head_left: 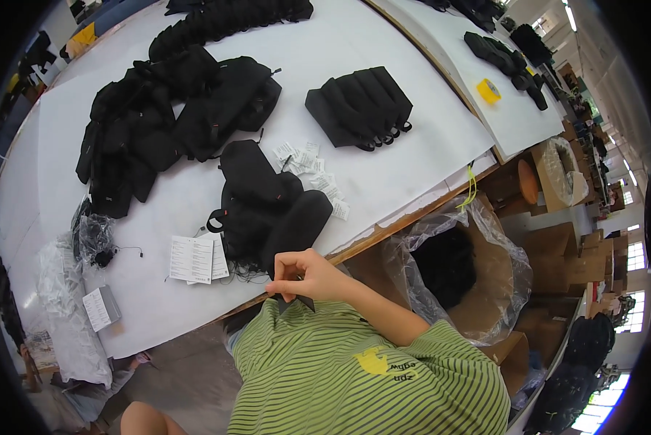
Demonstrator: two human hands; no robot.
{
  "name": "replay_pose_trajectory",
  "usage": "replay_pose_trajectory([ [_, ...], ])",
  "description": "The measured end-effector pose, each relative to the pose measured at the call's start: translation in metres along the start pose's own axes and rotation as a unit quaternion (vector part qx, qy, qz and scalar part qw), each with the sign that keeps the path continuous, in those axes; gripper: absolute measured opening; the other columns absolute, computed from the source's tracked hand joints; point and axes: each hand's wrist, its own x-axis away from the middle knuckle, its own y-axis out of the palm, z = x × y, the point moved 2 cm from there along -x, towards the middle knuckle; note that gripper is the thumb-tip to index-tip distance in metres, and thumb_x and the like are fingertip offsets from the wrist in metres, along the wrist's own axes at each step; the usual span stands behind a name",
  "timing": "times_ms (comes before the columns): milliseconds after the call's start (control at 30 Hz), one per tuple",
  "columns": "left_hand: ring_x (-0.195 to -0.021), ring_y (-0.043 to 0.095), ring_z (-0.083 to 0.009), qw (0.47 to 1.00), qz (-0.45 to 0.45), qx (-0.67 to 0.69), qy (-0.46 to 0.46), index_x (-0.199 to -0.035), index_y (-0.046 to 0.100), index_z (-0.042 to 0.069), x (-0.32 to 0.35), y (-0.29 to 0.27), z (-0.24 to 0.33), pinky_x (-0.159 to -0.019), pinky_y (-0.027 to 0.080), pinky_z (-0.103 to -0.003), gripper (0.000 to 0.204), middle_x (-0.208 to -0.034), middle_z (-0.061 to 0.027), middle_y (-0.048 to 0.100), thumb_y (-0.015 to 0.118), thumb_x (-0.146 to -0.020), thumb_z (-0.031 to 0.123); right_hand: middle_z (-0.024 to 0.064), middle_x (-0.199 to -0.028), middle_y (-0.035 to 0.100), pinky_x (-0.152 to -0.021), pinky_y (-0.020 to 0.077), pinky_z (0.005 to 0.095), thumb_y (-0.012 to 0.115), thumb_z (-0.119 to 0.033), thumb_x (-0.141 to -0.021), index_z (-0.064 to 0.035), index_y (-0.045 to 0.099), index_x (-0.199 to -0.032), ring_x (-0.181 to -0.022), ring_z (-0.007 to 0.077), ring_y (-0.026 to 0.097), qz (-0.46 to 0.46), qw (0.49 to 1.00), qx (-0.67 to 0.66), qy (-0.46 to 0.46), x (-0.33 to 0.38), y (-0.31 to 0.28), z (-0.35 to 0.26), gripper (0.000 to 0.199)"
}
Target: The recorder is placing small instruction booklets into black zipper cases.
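My right hand (301, 275) is closed in a pinch at the table's front edge, just in front of my striped green shirt. A small dark, flat piece (303, 301) with a pointed corner shows under its fingers; its kind is unclear. Just beyond the hand lies a black fabric bag (253, 174) with a loop, partly covered by a rounded black fabric part (301, 221). Thin black cords (247, 272) lie bunched beside the hand. White printed tags (198, 259) lie left of the bag, and more loose tags (318, 174) right of it. My left hand is out of view.
Black bags (133, 134) are heaped at the left, with a neat stack (360, 107) at the right. Clear plastic bags (68, 304) and a small grey box (102, 308) sit front left. A plastic-lined carton (503, 268) stands beside the table. Yellow tape (488, 90) lies on another table.
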Motion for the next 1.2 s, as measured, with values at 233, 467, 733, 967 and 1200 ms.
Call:
replay_pose_trajectory([
  [233, -0.069, 0.054, -0.0151, 0.967, 0.074, -0.123, 0.212, -0.088, 0.059, 0.002, 0.031, 0.001, -0.031, -0.058, 0.044, -0.026, 0.013, -0.078, -0.0094, 0.059, 0.059, -0.090, 0.015, 0.0010, -0.061, 0.060, -0.053, 0.0438, 0.0199, 0.071, -0.018, -0.086, -0.0037, 0.053, -0.073, -0.056, 0.0050, 0.056, 0.029, 0.999, -0.037, -0.017, 0.003, -0.006, 0.007, 0.026],
  [467, -0.075, 0.055, -0.0184, 0.875, 0.095, -0.236, 0.411, -0.093, 0.056, -0.001, 0.081, -0.036, -0.057, -0.062, 0.046, -0.028, 0.011, -0.086, -0.0089, 0.057, 0.059, -0.089, 0.009, -0.0003, -0.061, 0.058, -0.053, 0.0423, 0.0206, 0.069, -0.020, -0.087, -0.0054, 0.051, -0.074, -0.055, 0.0050, 0.054, 0.077, 0.996, -0.053, -0.006, 0.012, -0.029, 0.013, 0.027],
  [733, -0.099, 0.050, -0.0310, 0.746, -0.112, -0.605, -0.256, -0.116, 0.053, 0.000, 0.119, -0.072, -0.227, -0.082, 0.044, -0.039, 0.047, -0.111, -0.0127, 0.051, 0.071, -0.080, 0.022, -0.0008, -0.060, 0.057, -0.052, 0.0416, 0.0199, 0.068, -0.020, -0.088, -0.0072, 0.049, -0.073, -0.055, 0.0051, 0.055, 0.131, 0.986, -0.104, -0.014, 0.026, -0.031, 0.005, 0.027],
  [967, -0.069, 0.054, -0.0191, 0.762, -0.021, -0.599, -0.246, -0.094, 0.064, 0.004, 0.113, -0.076, -0.242, -0.064, 0.044, -0.031, 0.015, -0.074, -0.0044, 0.055, 0.068, -0.082, 0.012, -0.0007, -0.058, 0.057, -0.048, 0.0391, 0.0176, 0.067, -0.022, -0.089, -0.0076, 0.053, -0.073, -0.051, 0.0051, 0.053, 0.179, 0.975, -0.129, -0.018, 0.026, -0.033, 0.003, 0.026],
  [1200, -0.070, 0.052, -0.0061, 0.882, 0.243, -0.312, -0.256, -0.099, 0.060, 0.001, 0.117, -0.081, -0.212, -0.064, 0.040, -0.019, 0.012, -0.081, -0.0007, 0.060, 0.062, -0.092, 0.011, 0.0002, -0.071, 0.060, -0.061, 0.0405, 0.0223, 0.061, -0.023, -0.092, -0.0026, 0.057, -0.078, -0.065, 0.0072, 0.052, 0.303, 0.944, 0.077, -0.106, 0.028, -0.047, 0.006, 0.025],
])
